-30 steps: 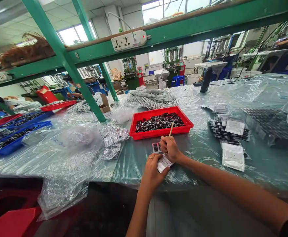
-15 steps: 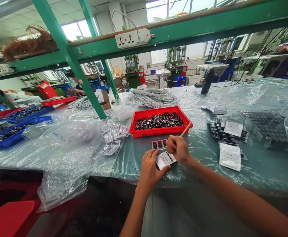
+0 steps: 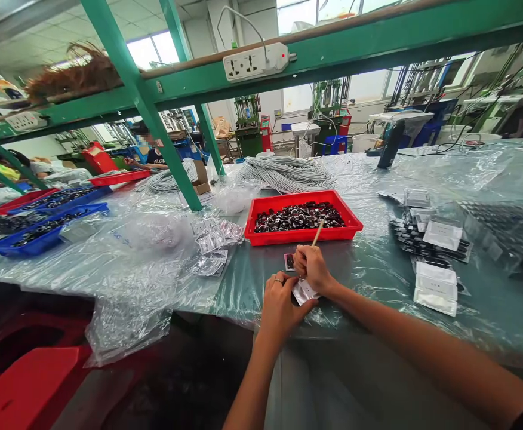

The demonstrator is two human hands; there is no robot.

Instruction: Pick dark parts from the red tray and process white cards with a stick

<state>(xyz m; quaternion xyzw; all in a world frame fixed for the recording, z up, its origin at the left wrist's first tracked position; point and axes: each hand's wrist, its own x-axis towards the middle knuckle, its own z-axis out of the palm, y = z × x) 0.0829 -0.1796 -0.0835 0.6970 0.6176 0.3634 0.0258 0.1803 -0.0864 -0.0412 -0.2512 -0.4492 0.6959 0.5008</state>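
Note:
A flat white packet with small dark print [image 3: 305, 292] lies on the plastic-covered table. My left hand [image 3: 283, 303] holds it at the near left, thumb along the near edge and fingers at the far side. My right hand [image 3: 313, 270] is closed round a thin pale wooden stick [image 3: 318, 232], its upper end slanting up and away. The stick's lower end is hidden by the fist, which is over the packet's far part. Just beyond, a pink-edged strip with dark pieces [image 3: 289, 261] is partly covered by the right hand. Behind it stands a red tray [image 3: 304, 237] of small black parts.
White packets [image 3: 436, 288] and stacked black pieces [image 3: 407, 242] lie to the right. Clear bags of parts [image 3: 212, 261] are to the left. Grey cable coils [image 3: 288, 173] sit behind the tray. A green shelf post [image 3: 167, 149] rises at the left. A person [image 3: 154, 152] is farther back.
My right hand has moved left and nearer over the packet, covering more of it and of the strip. The stick stands steeper. My left hand stays at the packet; the view has turned slightly left.

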